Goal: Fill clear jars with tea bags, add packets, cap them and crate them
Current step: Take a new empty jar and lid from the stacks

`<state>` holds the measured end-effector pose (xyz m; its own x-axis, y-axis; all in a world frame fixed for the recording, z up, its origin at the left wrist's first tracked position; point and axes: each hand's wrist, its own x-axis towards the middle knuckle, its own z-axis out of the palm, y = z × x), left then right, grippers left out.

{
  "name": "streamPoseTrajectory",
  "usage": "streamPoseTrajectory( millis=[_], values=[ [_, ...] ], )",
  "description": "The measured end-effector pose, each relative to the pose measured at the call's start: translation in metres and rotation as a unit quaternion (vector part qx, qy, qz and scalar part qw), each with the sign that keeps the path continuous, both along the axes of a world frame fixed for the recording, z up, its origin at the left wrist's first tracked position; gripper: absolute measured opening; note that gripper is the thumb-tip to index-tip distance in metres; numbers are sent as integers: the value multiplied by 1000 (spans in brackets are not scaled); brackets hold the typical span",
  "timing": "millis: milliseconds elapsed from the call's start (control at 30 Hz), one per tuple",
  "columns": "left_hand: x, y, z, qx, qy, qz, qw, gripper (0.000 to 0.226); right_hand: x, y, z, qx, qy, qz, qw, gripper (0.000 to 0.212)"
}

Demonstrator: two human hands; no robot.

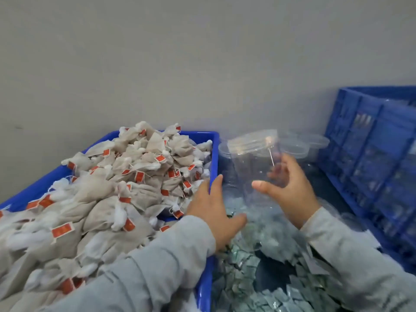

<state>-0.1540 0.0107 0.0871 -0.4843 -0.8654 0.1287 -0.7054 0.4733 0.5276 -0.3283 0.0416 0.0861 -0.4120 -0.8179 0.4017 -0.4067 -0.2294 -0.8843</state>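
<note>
An empty clear jar (252,167) is held upright in the middle of the view. My right hand (290,190) grips its right side, thumb across the front. My left hand (213,206) reaches toward the jar's left side with fingers straight, over the rim of the blue tray (213,154). That tray is heaped with beige tea bags (126,181) carrying red tags. Small pale green packets (258,278) lie in a pile below the jar.
More empty clear jars (304,143) stand behind the held one by the grey wall. A tall blue slatted crate (371,154) stands at the right, with clear jars seen through its side. Grey sleeves cover both forearms.
</note>
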Motion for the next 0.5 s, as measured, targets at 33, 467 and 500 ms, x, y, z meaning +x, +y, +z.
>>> streamPoseTrajectory(
  millis=[33, 467, 500],
  values=[
    [0, 4, 3, -24, 44, -23, 998, 92, -5, 18, -4, 7, 12, 12, 1000, 73],
    [-27, 53, 24, -209, -130, -192, 950, 64, 0, 96, -63, 22, 28, 125, 992, 88],
    [-29, 55, 24, -226, -144, -182, 946, 64, 1, 96, -64, 11, 42, 109, 993, 86]
  ],
)
